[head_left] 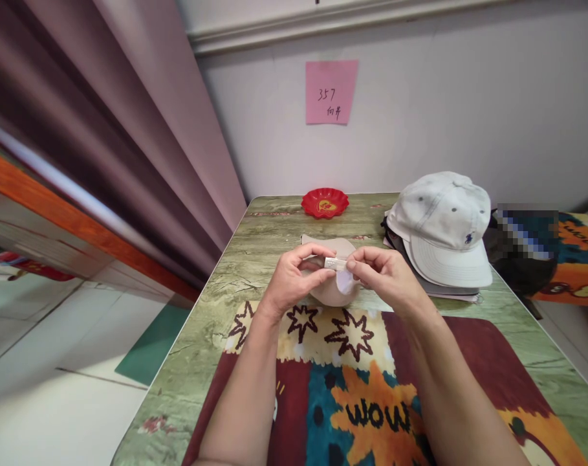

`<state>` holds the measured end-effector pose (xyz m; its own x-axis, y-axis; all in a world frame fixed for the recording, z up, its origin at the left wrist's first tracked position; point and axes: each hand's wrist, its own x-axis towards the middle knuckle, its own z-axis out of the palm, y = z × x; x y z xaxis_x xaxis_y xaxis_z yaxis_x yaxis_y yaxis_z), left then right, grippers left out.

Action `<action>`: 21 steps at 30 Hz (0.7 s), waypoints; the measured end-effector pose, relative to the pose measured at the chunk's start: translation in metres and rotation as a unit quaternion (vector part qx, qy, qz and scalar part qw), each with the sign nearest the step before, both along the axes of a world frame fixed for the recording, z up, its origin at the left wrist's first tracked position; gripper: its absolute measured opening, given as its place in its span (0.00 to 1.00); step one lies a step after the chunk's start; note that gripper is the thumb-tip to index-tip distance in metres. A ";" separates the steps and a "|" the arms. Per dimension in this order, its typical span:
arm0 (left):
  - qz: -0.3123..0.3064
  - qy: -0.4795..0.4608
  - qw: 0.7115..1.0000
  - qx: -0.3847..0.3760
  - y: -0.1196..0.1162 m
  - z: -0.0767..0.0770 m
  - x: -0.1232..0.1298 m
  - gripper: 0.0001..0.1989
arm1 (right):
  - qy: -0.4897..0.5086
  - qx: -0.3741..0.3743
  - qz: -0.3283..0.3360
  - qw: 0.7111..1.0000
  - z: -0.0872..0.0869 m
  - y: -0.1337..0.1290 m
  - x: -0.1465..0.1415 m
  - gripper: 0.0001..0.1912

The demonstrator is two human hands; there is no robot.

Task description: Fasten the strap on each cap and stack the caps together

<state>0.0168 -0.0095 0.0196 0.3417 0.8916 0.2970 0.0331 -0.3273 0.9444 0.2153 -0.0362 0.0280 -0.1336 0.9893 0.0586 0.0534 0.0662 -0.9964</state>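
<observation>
Both hands meet above a beige item [335, 296] on the table, whose full shape is hidden behind them. My left hand [306, 268] pinches the left end of a small whitish strip [333, 263] between thumb and fingers. At the strip's right end, the fingertips of my right hand [378, 268] are closed on it. A pale lavender-white patch [345, 282] shows just below the strip, against the beige item.
A white cap [442, 226] tops a stack of caps at the right. A red scalloped dish [325, 203] sits at the table's back. Nearest me lies a colourful mat [294, 382] on the green wood-patterned table [245, 259]. A pink note [331, 92] hangs on the wall.
</observation>
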 end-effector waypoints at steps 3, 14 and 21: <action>-0.015 0.009 1.000 0.006 -0.001 0.001 0.002 0.11 | -0.016 0.013 0.007 1.000 -0.002 -0.001 0.000 0.17; -0.010 0.002 1.000 -0.015 0.001 0.001 -0.003 0.13 | -0.046 -0.008 0.026 0.999 0.001 -0.001 0.016 0.16; -0.020 0.034 0.999 0.011 -0.002 0.003 0.000 0.11 | -0.054 0.030 0.036 0.997 -0.004 0.000 0.006 0.14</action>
